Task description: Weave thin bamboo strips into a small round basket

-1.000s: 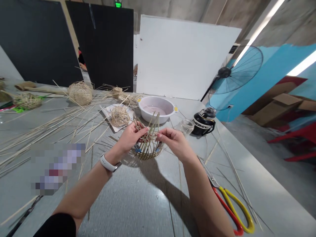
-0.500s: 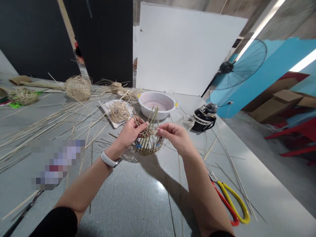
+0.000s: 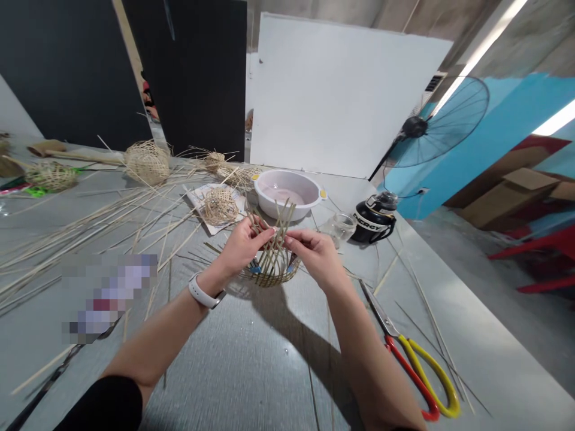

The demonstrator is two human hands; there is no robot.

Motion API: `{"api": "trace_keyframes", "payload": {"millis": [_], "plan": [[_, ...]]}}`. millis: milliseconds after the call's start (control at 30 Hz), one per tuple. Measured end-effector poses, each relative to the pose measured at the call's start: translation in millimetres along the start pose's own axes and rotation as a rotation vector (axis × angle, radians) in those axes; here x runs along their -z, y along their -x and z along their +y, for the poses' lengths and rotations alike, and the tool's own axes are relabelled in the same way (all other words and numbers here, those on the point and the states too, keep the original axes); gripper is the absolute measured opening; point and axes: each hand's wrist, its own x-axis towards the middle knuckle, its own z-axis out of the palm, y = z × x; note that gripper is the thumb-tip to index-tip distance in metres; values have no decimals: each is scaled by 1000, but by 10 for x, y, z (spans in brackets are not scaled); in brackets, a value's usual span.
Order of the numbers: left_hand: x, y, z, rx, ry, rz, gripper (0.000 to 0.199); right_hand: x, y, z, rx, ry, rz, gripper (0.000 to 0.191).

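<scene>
A partly woven bamboo basket (image 3: 270,278) rests on the grey table in front of me, its loose strips rising and crossing above the woven bottom. My left hand (image 3: 244,244) pinches crossing strips (image 3: 277,233) on the left side, thumb and fingers together. From the right, my right hand (image 3: 315,256) closes thumb and forefinger on strips of the same bunch. Small blue clips (image 3: 255,268) sit on the basket's wall below both hands. My fingers partly hide the strip ends.
Behind the basket stand a white basin (image 3: 287,211), a glass jar (image 3: 342,227) and a black jug (image 3: 374,218). Open scissors (image 3: 406,347) lie at the right. Long bamboo strips (image 3: 130,215) spread across the left, near a woven ball (image 3: 220,206) on paper and another woven piece (image 3: 147,163).
The view has shifted slightly, so more of the scissors shows. My right hand has drawn in closer to the crossing strips; my left hand keeps its pinch.
</scene>
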Motion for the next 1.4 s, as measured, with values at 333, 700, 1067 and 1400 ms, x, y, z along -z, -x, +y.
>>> {"api": "trace_keyframes", "payload": {"millis": [333, 700, 1067, 1400], "plan": [[-10, 8, 3, 37, -19, -37, 28, -48, -28, 12, -19, 39, 84, 21], [-33, 7, -3, 96, 4, 67, 23, -96, -37, 84, -10, 35, 173, 21], [-29, -29, -55, 70, 6, 122, 23, -96, -57, 60, -41, -116, 264, 23], [7, -49, -70, 11, 14, 90, 31, 69, -76, 93, 5, -102, 0, 21]]}}
